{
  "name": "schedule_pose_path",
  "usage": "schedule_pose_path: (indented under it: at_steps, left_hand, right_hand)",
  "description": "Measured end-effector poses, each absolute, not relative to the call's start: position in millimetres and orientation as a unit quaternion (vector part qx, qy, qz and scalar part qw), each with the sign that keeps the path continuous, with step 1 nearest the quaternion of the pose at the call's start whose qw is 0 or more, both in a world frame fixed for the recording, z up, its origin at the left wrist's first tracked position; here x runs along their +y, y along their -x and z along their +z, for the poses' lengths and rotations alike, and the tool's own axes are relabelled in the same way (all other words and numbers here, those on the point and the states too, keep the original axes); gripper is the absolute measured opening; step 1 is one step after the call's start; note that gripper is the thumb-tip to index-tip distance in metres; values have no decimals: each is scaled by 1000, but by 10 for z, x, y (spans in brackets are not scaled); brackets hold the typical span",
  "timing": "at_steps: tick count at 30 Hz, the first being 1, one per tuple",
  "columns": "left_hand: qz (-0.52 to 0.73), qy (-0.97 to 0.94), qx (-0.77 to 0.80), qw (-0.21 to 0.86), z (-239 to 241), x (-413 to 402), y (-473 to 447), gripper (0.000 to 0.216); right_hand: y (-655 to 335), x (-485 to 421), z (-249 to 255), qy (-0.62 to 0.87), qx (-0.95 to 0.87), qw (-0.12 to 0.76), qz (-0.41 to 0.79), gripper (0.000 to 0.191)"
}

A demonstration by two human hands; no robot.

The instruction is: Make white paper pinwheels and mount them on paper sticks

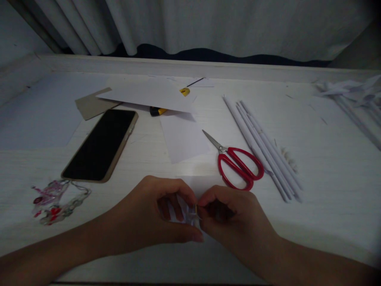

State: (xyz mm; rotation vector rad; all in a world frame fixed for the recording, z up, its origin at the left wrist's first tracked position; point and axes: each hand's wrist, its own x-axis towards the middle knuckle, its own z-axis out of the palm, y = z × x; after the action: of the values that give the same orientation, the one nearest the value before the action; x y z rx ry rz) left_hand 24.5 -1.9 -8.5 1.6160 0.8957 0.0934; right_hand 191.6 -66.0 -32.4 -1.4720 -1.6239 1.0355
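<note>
Near the table's front edge, my left hand curls around a small clear whitish thing, thumb below and fingers above. A thin yellowish strip shows on that thing; its exact kind is unclear in the dim light. My right hand is closed in a pinch at the right edge of the same thing, fingertips touching or nearly touching my left fingertips. Just beyond my right hand lie red-handled scissors, blades pointing up and left. A sheet of white paper lies under and beyond my hands.
A black-screened phone with a beaded charm strap lies left. Behind are a cardboard piece, white paper over a yellow-black cutter, and a small sheet. Rolled paper sticks and folded paper shapes are right.
</note>
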Motion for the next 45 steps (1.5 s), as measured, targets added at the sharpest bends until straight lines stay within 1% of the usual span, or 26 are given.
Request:
schedule_pose_path:
  at_steps: [5, 10, 15, 19, 25, 35, 45]
  left_hand:
    - [27, -699, 393, 597, -80, -24, -246, 35]
    - [32, -711, 393, 583, -70, -18, -247, 32]
    - [35, -718, 399, 569, -62, 6, -269, 31]
    - [29, -718, 400, 569, -49, 12, -286, 30]
    - [-8, -695, 425, 579, 13, 34, -332, 36]
    - [10, -703, 416, 577, -33, 17, -305, 31]
    - [-10, -695, 431, 575, 16, 17, -332, 31]
  right_hand:
    - [-1921, -653, -327, 568, -626, 352, 402, 19]
    - [-1917, -643, -335, 568, -622, 347, 413, 18]
    - [-1914, -663, -336, 564, -622, 360, 406, 20]
    - [-1908, -653, -322, 564, -621, 359, 409, 20]
    - [-1920, -620, -315, 577, -625, 341, 401, 15]
    - [-1931, -645, -304, 569, -628, 343, 404, 17]
    - [-1925, -635, -329, 563, -633, 354, 396, 16]
